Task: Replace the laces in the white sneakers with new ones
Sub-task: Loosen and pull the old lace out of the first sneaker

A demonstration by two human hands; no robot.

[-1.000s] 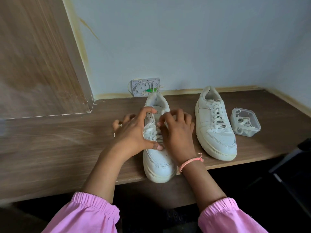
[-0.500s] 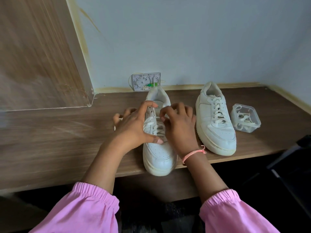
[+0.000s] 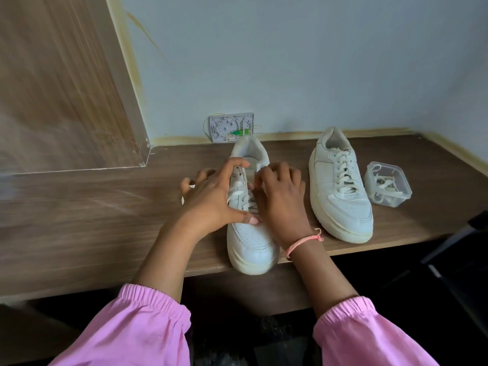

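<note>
Both hands working the near sneaker (image 3: 250,233) at frame centre: left hand (image 3: 211,199) bracing it, right hand (image 3: 282,199) curling into the lace (image 3: 239,192), actual pinch hidden; toe overhanging the desk (image 3: 105,220) edge, risking tipping off.

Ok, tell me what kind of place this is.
Probably a room in a home, at a built-in wooden desk set against a pale blue wall. A wall-mounted plastic box with thin wiring sits just above the desktop, and a dark chair stands beside it. It does not look like a workshop or shop.
</note>
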